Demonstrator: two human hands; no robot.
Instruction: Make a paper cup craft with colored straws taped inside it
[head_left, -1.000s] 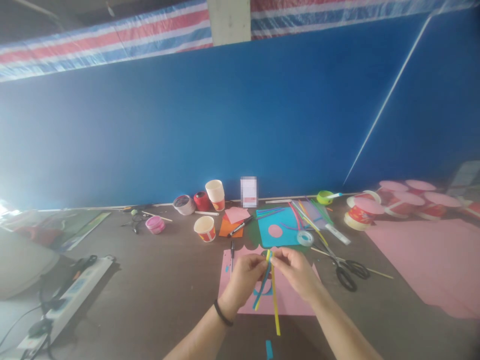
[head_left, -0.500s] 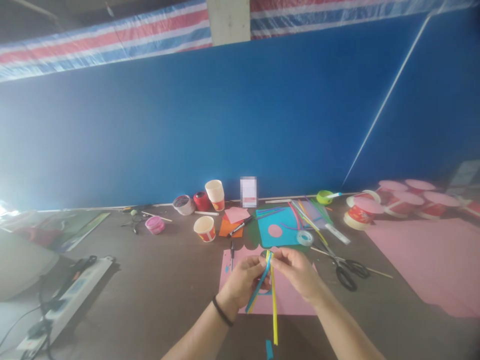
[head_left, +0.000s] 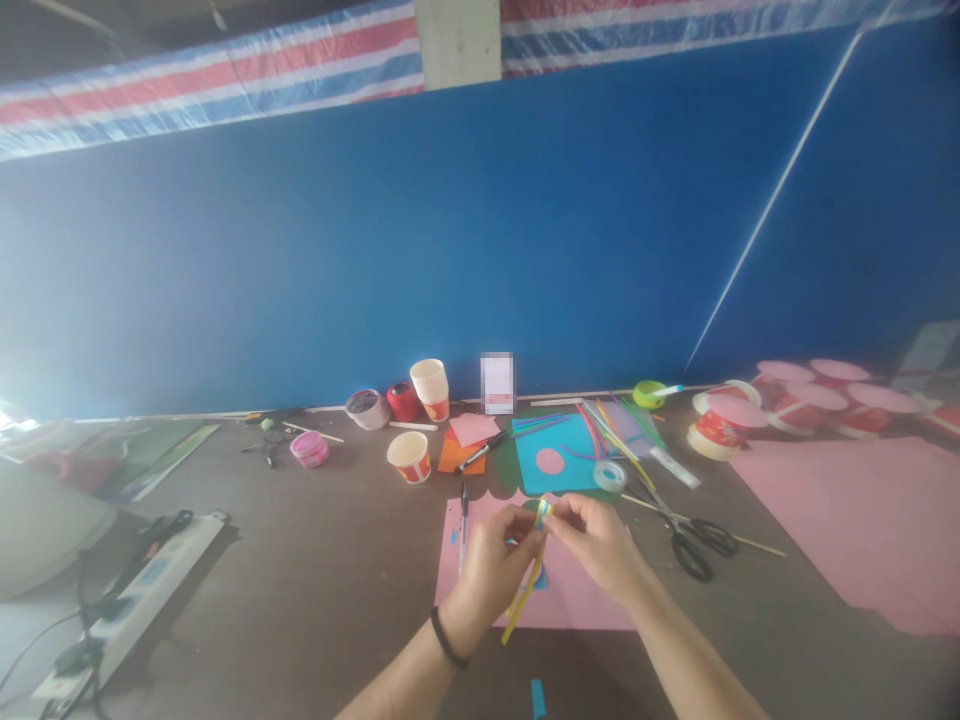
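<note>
Standing beyond held strips [head_left: 522, 602] is an open cup [head_left: 409, 458].

Fingers [head_left: 531, 545] cover part of the yellow strip [head_left: 520, 604], and pixelation blurs one pale object [head_left: 497, 384] (unreadable).

White power strip [head_left: 150, 588], blue partition [head_left: 465, 240], striped sheeting [head_left: 225, 78]

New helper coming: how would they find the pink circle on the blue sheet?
Before the blue partition stands a table. Toward its far edge lies a blue sheet. On it is the pink circle, smaller than pink discs topping cups at right.
</note>
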